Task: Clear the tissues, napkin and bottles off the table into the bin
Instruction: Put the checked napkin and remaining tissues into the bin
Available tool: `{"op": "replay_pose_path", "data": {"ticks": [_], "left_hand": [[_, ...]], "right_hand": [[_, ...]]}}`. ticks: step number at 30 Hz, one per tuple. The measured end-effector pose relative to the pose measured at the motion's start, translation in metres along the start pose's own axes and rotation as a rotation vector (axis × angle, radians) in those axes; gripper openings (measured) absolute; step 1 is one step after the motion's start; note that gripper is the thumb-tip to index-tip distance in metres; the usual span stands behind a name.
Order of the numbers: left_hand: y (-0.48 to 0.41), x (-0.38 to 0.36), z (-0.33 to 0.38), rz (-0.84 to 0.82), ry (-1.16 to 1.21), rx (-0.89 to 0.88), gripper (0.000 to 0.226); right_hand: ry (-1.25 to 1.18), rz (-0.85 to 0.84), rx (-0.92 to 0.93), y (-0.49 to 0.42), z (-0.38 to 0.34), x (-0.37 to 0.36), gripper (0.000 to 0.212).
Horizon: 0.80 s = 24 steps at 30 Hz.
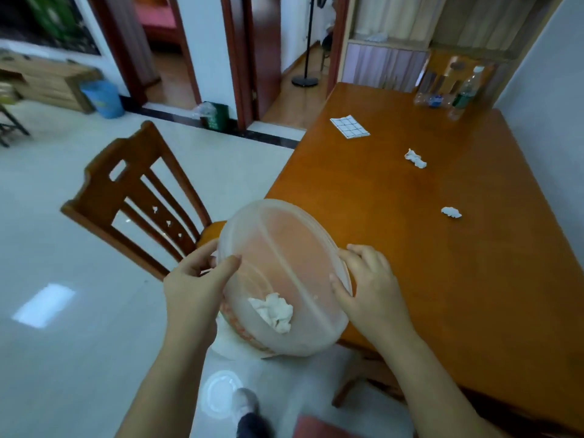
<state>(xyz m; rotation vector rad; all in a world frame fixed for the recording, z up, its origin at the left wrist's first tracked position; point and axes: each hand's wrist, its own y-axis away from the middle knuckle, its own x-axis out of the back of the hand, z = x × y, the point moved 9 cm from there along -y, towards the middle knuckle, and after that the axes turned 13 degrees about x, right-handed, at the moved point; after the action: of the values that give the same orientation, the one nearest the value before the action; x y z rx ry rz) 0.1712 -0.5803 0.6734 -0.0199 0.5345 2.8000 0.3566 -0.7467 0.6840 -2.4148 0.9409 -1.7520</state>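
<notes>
Both hands grip a translucent round plastic bin (284, 273) at lower centre, left hand (196, 279) and right hand (366, 286) on opposite rims, one crumpled white tissue (273, 311) inside; two more tissues (415, 158), a checked napkin (349, 126) and clear bottles (464, 93) lie on the orange wooden counter (410, 248) at upper right

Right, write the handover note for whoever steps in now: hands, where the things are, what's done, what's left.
Left hand and right hand: each has a grip on the rim of the translucent bin, held tilted at the table's near corner.
Done: one crumpled tissue is in the bin.
Left on the table: a tissue near the right edge, another tissue further back, the checked napkin beyond it, and at the far end a standing bottle with a bottle lying beside it.
Next, probably: bring the bin closer and drop in the nearest tissue.
</notes>
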Motion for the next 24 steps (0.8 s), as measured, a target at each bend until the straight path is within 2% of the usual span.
{"op": "replay_pose_path", "data": {"ticks": [10,19,24], "left_hand": [[0.029,0.186,-0.027,0.21,0.157,0.053,0.025],[0.009,0.396,-0.031,0.343,0.204,0.059,0.028],[-0.02,0.492,-0.029,0.442,0.244,0.06,0.031]], "right_hand": [[-0.028,-0.144,0.274,0.0,-0.159,-0.07,0.037],[-0.127,-0.297,0.411,0.0,-0.36,-0.185,0.038],[-0.173,-0.34,0.435,-0.013,-0.44,-0.24,0.038]]}}
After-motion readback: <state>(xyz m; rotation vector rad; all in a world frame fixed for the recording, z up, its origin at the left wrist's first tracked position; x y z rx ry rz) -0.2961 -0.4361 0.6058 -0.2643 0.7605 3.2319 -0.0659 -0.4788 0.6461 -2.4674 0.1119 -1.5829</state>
